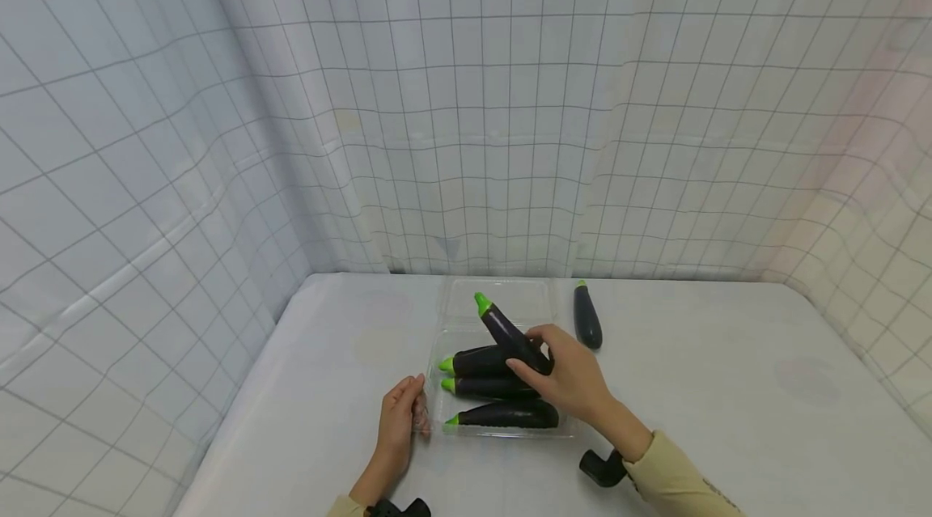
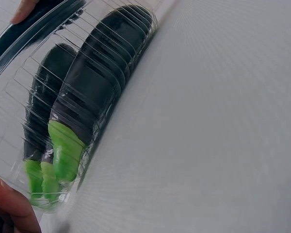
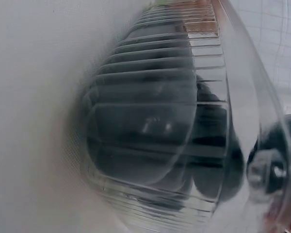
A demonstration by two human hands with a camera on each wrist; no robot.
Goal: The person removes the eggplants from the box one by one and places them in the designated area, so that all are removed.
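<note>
A clear plastic clamshell box [image 1: 502, 433] lies with its lid [image 1: 502, 298] folded back. Inside are dark eggplants with green stems, among them a front eggplant [image 1: 508, 414], a middle one [image 1: 491, 387] and a back one [image 1: 476, 361]. My right hand [image 1: 571, 375] grips another eggplant [image 1: 502, 329] by its thick end, tilted over the box with its stem to the upper left. At the left rim, my left hand [image 1: 397, 421] holds the box; its thumb [image 2: 12, 206] shows by the corner in the left wrist view. Through the ribbed wall, the right wrist view shows a blurred eggplant [image 3: 140, 111].
One more eggplant [image 1: 586, 316] lies on the white table [image 1: 699, 387], right of the lid. Gridded white curtains [image 1: 480, 137] surround the table at the back and sides. Black wrist devices, including the right one [image 1: 603, 468], sit at both wrists.
</note>
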